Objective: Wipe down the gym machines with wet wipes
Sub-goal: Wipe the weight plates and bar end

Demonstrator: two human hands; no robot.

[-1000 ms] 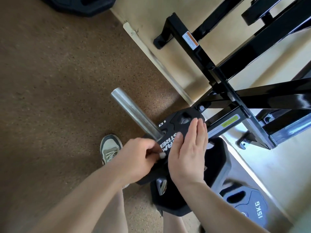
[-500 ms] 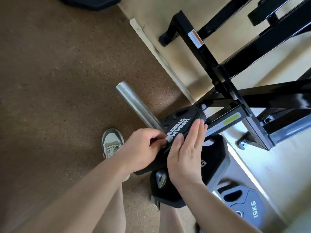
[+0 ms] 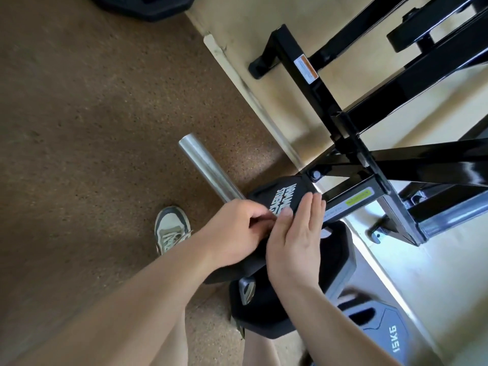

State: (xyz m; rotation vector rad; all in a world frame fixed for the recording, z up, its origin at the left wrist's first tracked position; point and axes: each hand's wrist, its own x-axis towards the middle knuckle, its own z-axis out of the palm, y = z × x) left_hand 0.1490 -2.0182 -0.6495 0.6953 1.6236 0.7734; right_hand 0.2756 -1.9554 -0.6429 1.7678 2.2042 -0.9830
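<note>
Head view: black rubber weight plate (image 3: 277,192) seemingly mid-wipe — left hand (image 3: 235,233) curled, contents hidden; right hand (image 3: 295,241) flat against it — black steel frame (image 3: 326,107) beyond awaits.

A single head-worn camera is looking steeply down past the person's own forearms, facing the brown floor (image 3: 92,128). It is sitting close above the left hand (image 3: 237,233) and right hand (image 3: 295,244), which are filling the lower middle, while its wide lens is taking in the black machine frame (image 3: 356,154) at upper right and a shoe (image 3: 171,228) below.
</note>
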